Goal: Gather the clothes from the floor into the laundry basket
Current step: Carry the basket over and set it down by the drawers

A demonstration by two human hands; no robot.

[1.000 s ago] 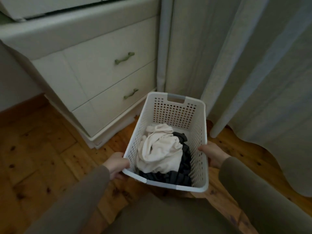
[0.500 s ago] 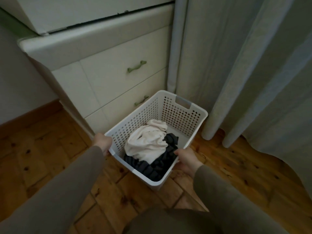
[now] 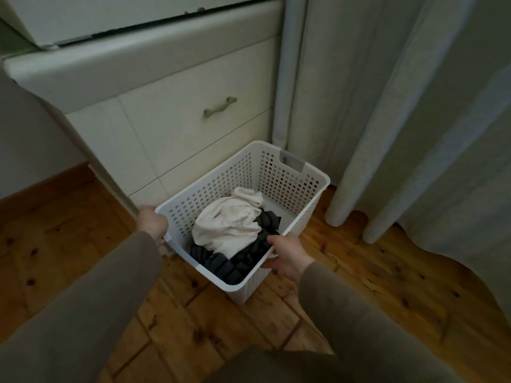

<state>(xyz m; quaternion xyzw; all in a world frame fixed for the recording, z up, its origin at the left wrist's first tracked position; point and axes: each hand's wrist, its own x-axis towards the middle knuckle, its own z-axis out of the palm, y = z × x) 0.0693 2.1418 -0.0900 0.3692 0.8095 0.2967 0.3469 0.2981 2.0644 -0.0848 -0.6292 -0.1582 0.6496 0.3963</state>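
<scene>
A white perforated laundry basket (image 3: 287, 186) stands on the wooden floor, close against the dresser and the curtain. Inside it a cream garment (image 3: 229, 225) lies crumpled on top of a dark striped garment (image 3: 235, 265). My left hand (image 3: 152, 223) grips the basket's left rim near its front corner. My right hand (image 3: 287, 254) holds the right rim, thumb over the edge and fingers under it. Both arms are in grey-brown sleeves.
A cream dresser (image 3: 171, 125) with a green drawer handle (image 3: 220, 106) rises behind and left of the basket. Pale curtains (image 3: 387, 120) hang to the floor at the right. Wooden floorboards (image 3: 387, 277) spread out to the right and front.
The basket has gone forward and down toward the corner between dresser and curtain, turning a little clockwise. Both hands stayed on its rims.
</scene>
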